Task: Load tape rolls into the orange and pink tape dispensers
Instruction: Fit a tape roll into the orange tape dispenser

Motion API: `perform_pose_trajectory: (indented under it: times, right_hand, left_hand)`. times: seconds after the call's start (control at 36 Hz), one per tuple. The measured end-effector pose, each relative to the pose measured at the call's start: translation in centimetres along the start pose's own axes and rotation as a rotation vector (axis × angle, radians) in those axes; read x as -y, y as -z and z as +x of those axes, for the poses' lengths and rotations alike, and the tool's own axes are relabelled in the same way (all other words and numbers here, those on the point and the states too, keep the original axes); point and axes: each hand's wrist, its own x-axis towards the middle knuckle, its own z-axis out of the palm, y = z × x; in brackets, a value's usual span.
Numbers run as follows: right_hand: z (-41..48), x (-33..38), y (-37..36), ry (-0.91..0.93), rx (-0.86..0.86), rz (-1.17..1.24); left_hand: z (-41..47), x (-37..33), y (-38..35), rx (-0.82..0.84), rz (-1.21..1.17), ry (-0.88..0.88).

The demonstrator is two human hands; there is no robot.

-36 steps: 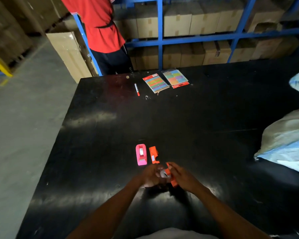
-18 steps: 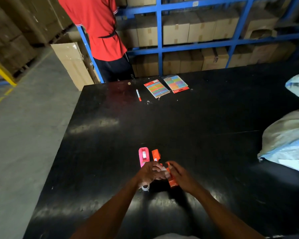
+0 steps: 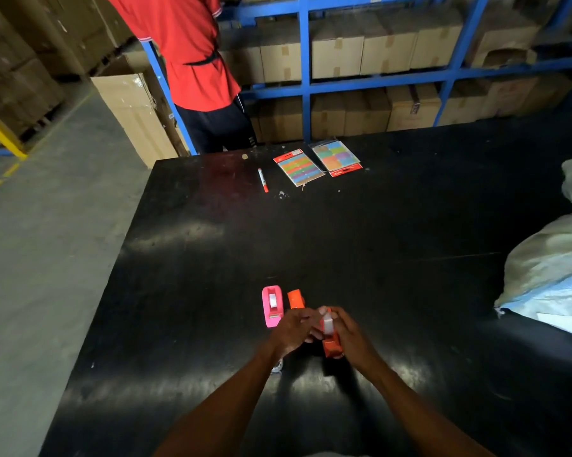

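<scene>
The black desk (image 3: 377, 258) runs wide and mostly bare: its left edge slants from the far corner near the cardboard box (image 3: 133, 117) down to the lower left, with grey floor (image 3: 47, 242) open beyond it; its far edge lies just before the blue shelving (image 3: 306, 87). The middle of the desk, between the hands and the far items, is open. To the right, pale sacks (image 3: 548, 265) overlap the desk's right side.

Both hands work close together near the near edge. The right hand (image 3: 352, 338) is curled around an orange tape dispenser (image 3: 331, 346), holding it just above or on the desk, I cannot tell which. A whitish tape roll (image 3: 327, 323) sits at the dispenser's top. The left hand (image 3: 294, 329) has its fingers bent toward that roll; whether they pinch it is hidden.

Counted: one pink tape dispenser (image 3: 272, 305) lying on the desk just left of the hands, with tape showing in its slot; two orange dispensers, the held one and a second orange piece (image 3: 295, 298) beside the pink one; one loose tape roll (image 3: 277, 366) under the left wrist; one red-capped marker (image 3: 263, 179); two packs of coloured labels (image 3: 298, 167) at the far edge. A person in a red shirt (image 3: 185, 51) stands beyond the desk's far corner
</scene>
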Motion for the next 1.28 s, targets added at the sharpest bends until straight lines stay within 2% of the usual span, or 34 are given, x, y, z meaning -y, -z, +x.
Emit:
perform_pose_trajectory:
  times: [0.17,0.28,0.36,0.5,0.64,0.72,0.78,0.86,0.92,1.0,1.14,1.28]
  right_hand:
    - [1.5,0.2,0.9,-0.065,-0.033,0.033]
    - [2.9,-0.2,1.5,-0.079,-0.04,0.062]
    - [4.0,-0.9,1.8,-0.119,-0.053,0.09]
    - [5.8,-1.7,2.0,-0.173,-0.063,0.138]
    - [7.7,-2.9,2.7,-0.196,-0.076,0.076]
    - [8.8,-3.6,2.9,-0.207,-0.093,0.053]
    - [9.2,-3.3,2.8,-0.208,-0.095,0.034]
    - [9.4,-2.3,2.7,-0.181,-0.131,-0.009]
    - [9.6,-1.5,2.6,-0.172,-0.163,-0.029]
    - [9.8,-1.2,2.9,-0.183,-0.15,-0.083]
    - [9.2,-0.2,3.1,-0.145,-0.124,-0.144]
    - [8.1,1.1,2.9,-0.078,-0.126,-0.13]
  left_hand:
    - [3.8,2.2,1.4,-0.308,0.181,0.009]
    - [5.9,2.6,1.5,-0.466,0.415,0.062]
    - [7.1,1.4,1.2,-0.458,0.538,0.129]
    - [10.0,1.3,0.4,-0.334,0.867,0.245]
    - [11.8,2.0,-0.3,-0.324,0.938,0.321]
    - [12.0,2.0,-0.3,-0.298,0.903,0.281]
    - [12.3,2.4,0.0,-0.309,0.838,0.195]
    - [12.5,2.0,0.2,-0.245,0.446,-0.003]
    - [12.1,1.4,0.5,-0.122,0.176,0.003]
    - [11.4,0.9,1.1,-0.007,-0.086,0.093]
    - [9.6,-0.7,1.8,0.048,-0.277,0.143]
    - [7.7,-1.4,2.5,0.062,-0.308,0.112]
